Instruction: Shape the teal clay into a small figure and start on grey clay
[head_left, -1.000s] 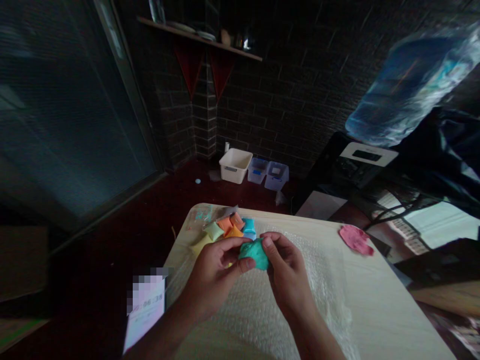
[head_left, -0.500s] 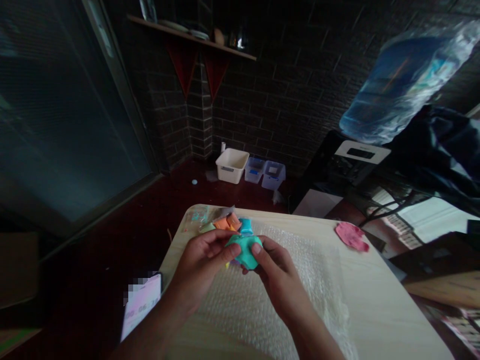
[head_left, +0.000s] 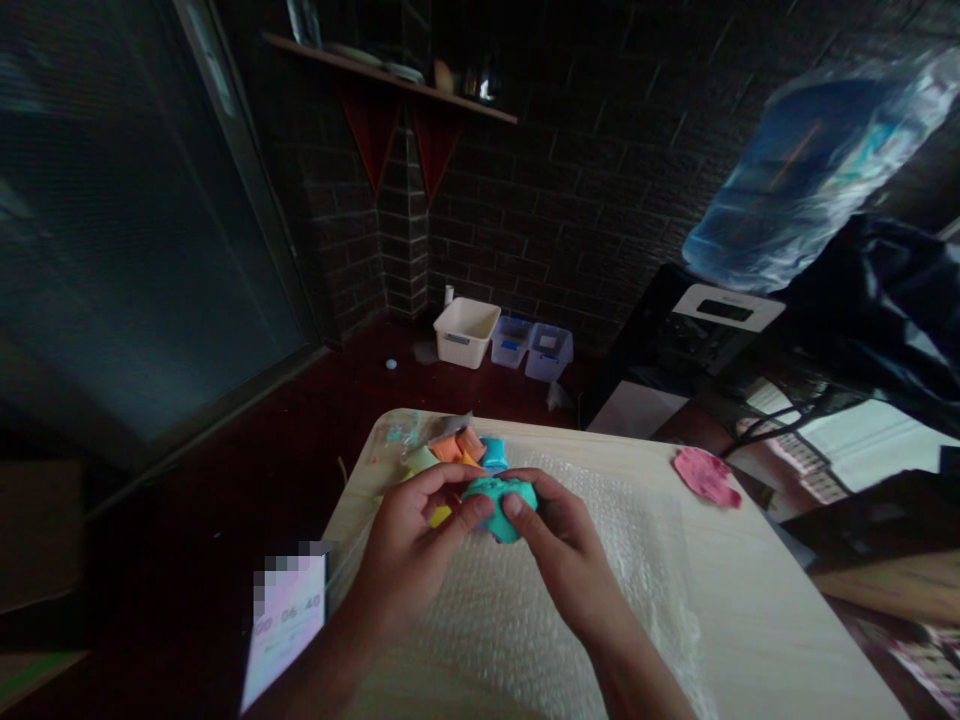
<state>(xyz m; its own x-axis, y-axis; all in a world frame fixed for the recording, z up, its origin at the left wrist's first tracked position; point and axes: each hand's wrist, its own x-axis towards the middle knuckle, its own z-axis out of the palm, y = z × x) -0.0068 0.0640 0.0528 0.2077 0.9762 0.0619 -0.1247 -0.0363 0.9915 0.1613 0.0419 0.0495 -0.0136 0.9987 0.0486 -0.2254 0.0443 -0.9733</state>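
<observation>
A lump of teal modelling clay (head_left: 501, 508) is held between both hands above the table. My left hand (head_left: 424, 535) grips its left side, thumb pressed on the front. On the other side my right hand (head_left: 562, 535) is closed round it, its thumb close beside the left one. The fingertips behind the clay are partly hidden. Just beyond the hands lie several small coloured packets, among them an orange one (head_left: 448, 448), a blue one (head_left: 493, 453) and a pale green one (head_left: 420, 460). Bubble wrap (head_left: 622, 560) spreads beneath the hands.
A flattened pink clay piece (head_left: 706, 476) lies at the right of the wooden table (head_left: 780, 590). A phone (head_left: 289, 620) showing a timer is at the left edge. Beyond stand a white bin (head_left: 466, 335), clear boxes (head_left: 550, 352) and a water dispenser (head_left: 675, 330).
Both thumbs have drawn closer together on the teal clay, which now looks folded and more creased on top. The hands have shifted slightly right.
</observation>
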